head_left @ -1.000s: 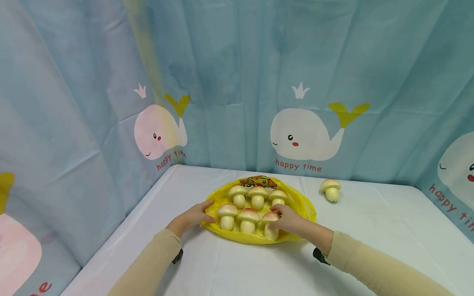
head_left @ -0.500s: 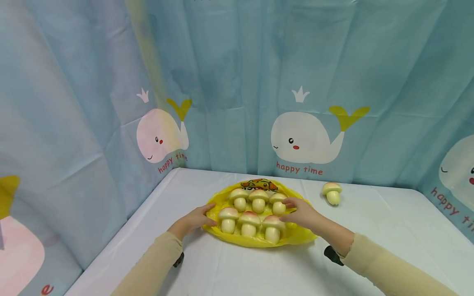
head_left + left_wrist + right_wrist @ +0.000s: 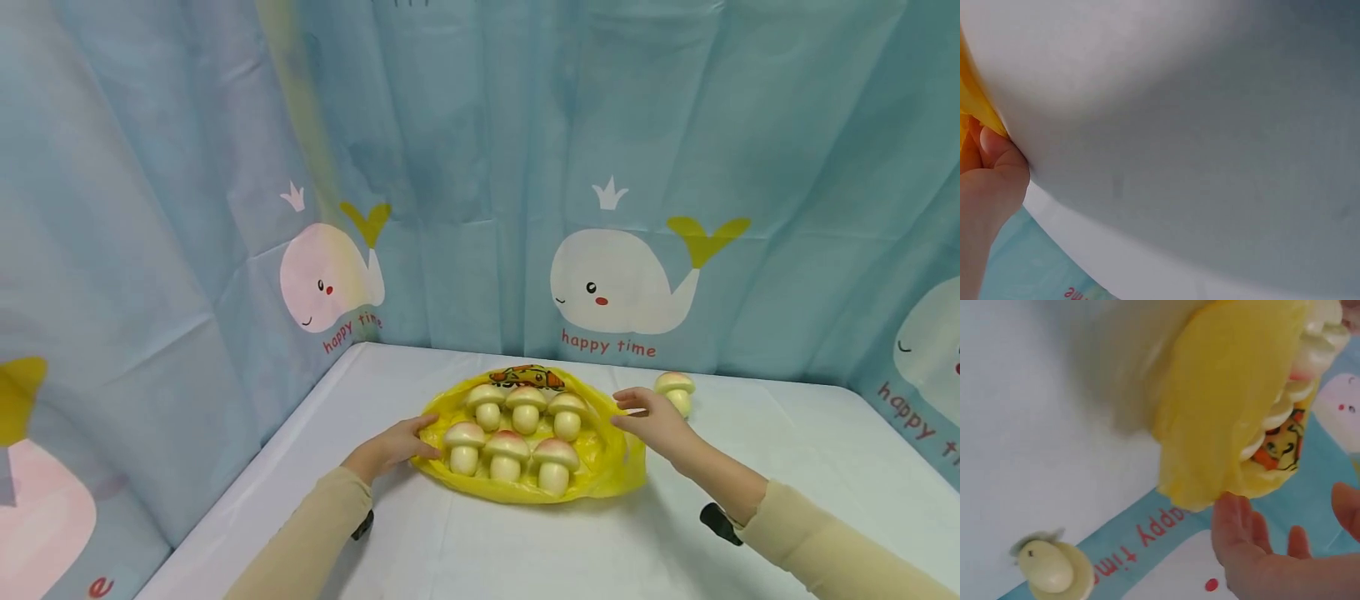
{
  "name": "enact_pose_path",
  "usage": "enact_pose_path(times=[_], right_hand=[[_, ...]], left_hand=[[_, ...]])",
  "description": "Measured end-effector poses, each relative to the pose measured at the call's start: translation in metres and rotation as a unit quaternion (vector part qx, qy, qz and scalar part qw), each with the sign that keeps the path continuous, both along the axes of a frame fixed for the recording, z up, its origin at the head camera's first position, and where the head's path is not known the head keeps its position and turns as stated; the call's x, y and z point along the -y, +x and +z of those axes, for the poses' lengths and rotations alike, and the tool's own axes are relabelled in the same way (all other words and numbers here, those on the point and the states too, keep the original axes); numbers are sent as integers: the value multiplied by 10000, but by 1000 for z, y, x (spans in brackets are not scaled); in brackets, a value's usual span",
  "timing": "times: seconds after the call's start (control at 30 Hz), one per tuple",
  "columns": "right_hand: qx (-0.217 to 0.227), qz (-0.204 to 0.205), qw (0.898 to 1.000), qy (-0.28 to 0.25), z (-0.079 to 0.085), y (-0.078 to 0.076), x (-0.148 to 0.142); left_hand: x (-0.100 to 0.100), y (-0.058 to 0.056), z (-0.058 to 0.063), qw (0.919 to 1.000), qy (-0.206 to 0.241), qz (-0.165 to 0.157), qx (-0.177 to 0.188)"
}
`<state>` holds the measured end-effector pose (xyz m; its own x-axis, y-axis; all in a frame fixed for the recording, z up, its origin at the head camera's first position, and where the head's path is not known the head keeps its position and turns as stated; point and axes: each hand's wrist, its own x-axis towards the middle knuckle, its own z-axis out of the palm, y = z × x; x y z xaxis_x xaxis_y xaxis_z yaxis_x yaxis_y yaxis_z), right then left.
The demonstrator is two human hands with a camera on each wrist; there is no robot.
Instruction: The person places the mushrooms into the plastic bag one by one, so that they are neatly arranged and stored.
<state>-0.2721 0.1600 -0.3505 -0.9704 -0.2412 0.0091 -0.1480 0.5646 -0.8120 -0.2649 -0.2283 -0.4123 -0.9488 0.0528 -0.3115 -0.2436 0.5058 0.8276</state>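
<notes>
A yellow plastic bag lies spread on the white table with its mouth gaping upward. Inside are two rows of toy mushrooms with pale stems and pinkish caps. My left hand pinches the bag's left edge between thumb and fingers; in the left wrist view yellow film runs into that grip. My right hand hovers at the bag's right rim, fingers apart and holding nothing. Behind that hand, partly covered by it in the head view, one loose toy mushroom lies on the table.
The white tabletop ends at the back against a blue curtain printed with whales. A similar curtain hangs along the left side. A cartoon print shows on the bag's far inner side. Black straps sit at both wrists.
My right hand has let go of the front right mushroom, drawn back over the bag, and moved right past its rim. The left hand keeps its hold on the left edge.
</notes>
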Motion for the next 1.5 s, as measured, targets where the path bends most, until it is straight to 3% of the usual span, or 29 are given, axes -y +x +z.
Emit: enact_pose_path(times=[0.23, 0.5, 0.8, 1.2, 1.5], right_hand=[[-591, 6, 9981, -146, -6, -7, -19], [-1201, -147, 9926, -127, -6, -28, -36], [-1459, 91, 9853, 883, -13, -60, -64], [-1093, 251, 9849, 1319, -35, -93, -96], [-633, 196, 9900, 1247, -49, -108, -106]], left_hand=[[2, 0, -3, 9999, 96, -28, 12], [3, 0, -1, 10000, 15, -5, -55], [1, 3, 0, 9999, 53, -32, -124], [-2, 2, 0, 9999, -64, 52, -77], [-3, 3, -1, 9998, -105, 41, -139]])
